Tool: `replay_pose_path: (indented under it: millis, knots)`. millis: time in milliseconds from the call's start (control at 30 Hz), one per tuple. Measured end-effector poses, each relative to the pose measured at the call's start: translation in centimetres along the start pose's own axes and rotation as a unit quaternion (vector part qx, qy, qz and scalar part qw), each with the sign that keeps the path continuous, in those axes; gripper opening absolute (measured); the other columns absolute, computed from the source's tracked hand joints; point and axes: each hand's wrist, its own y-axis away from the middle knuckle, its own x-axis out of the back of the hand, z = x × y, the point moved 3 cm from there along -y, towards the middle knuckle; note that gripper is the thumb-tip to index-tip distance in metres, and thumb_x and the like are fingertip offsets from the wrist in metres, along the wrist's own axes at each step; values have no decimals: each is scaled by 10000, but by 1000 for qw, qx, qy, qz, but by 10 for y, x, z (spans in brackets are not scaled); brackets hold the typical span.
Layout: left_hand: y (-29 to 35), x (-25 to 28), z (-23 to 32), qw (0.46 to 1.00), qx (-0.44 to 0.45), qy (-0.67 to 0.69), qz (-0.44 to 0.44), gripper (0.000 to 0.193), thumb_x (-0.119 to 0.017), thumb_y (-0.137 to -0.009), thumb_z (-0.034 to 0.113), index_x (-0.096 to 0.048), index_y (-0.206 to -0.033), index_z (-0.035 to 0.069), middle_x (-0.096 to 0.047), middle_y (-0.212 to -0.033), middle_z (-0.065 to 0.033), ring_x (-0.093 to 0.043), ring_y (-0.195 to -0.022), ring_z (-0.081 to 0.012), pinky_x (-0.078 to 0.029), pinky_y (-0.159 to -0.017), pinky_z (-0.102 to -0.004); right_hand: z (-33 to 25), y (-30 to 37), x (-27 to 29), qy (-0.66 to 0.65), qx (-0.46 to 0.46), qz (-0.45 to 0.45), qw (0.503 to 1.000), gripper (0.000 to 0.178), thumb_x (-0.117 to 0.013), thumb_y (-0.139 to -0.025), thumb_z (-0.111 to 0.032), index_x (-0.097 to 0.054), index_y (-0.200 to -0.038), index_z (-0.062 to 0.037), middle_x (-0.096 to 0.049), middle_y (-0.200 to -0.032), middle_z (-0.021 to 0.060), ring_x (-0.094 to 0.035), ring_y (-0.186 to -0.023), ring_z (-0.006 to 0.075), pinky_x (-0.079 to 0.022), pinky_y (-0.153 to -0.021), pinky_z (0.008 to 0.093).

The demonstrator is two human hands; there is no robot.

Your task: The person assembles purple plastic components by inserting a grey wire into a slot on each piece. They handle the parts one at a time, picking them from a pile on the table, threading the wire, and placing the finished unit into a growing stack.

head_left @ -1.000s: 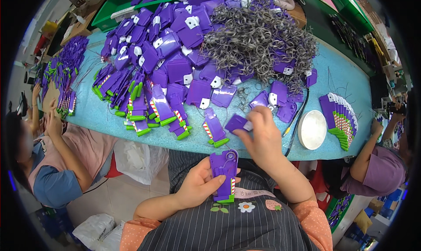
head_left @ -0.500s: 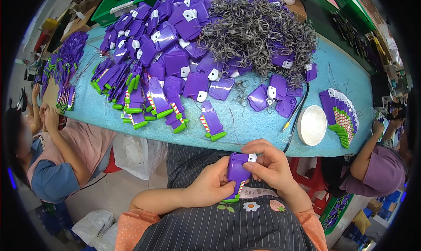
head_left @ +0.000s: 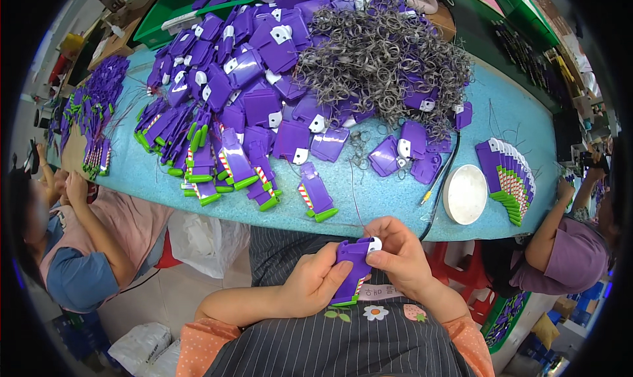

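Note:
Above my apron I hold a purple plastic wing piece (head_left: 354, 261) with a white top corner, a red-and-white striped edge and a green tip. My left hand (head_left: 308, 277) is closed around its left side, the thumb lying across its face. With thumb and fingers, my right hand (head_left: 401, 258) pinches the white corner (head_left: 374, 244). A thin dark wire (head_left: 355, 192) runs over the table edge toward the right fingertips; where it ends is hidden. Beyond my hands, a similar striped wing piece (head_left: 317, 192) lies on the blue table (head_left: 389, 209).
Purple parts (head_left: 264, 107) are heaped at the middle left, beside tangled grey wire loops (head_left: 389, 54). A white bowl (head_left: 465, 194), a black cable (head_left: 443, 196) and a fanned row of wing pieces (head_left: 508, 179) occupy the right. Co-workers sit at left (head_left: 79, 265) and right (head_left: 567, 255).
The wing piece has tilted and shifted slightly left in my hands. My left thumb has moved up its face, and my right hand has lowered a little, still at the white corner.

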Motion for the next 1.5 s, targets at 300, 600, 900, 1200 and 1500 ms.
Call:
replay_pose_path:
  millis: [300, 600, 900, 1200, 1500]
  knots:
    - [-1, 4, -10, 999, -29, 3, -34, 249, -483, -943, 122, -422, -1125, -37, -651, -804, -98, -627, -692, -116, -477, -585, -258, -7, 0, -6, 88, 99, -64, 989, 156, -659, -834, -48, -506, -861, -38, -505, -842, 22, -495, -745, 101, -403, -676, 256]
    - [-31, 2, 18, 988, -106, -93, -69, 190, -571, -872, 85, -554, -1024, -28, -595, -876, -147, -584, -724, -244, -459, -651, -330, -40, 9, 8, 361, 216, -57, 905, 335, -770, -726, -159, -574, -944, 3, -535, -747, 53, -503, -638, 128, -403, -564, 272]
    - [-21, 6, 6, 996, -24, 52, 67, 177, -573, -900, 86, -541, -1026, -34, -581, -867, -46, -516, -758, -62, -432, -666, -229, -29, 22, 3, 454, 141, -24, 879, 239, -725, -787, -202, -632, -838, 13, -539, -582, 79, -500, -463, 135, -380, -442, 277]
    - [-23, 10, -3, 989, -54, 91, 106, 202, -553, -913, 88, -515, -1060, -45, -598, -869, -52, -528, -762, -67, -437, -650, -225, -20, 3, 6, 371, 140, -24, 918, 185, -712, -790, -146, -619, -826, 9, -549, -712, 72, -520, -638, 154, -405, -572, 282]
    - [-26, 0, 1, 968, -178, -176, 19, 333, -600, -856, 119, -439, -1105, -34, -526, -1041, -201, -527, -972, -337, -410, -874, -397, -26, 14, 1, 444, 214, -3, 870, 183, -701, -775, -108, -608, -884, 8, -573, -772, 92, -558, -703, 210, -434, -613, 308]
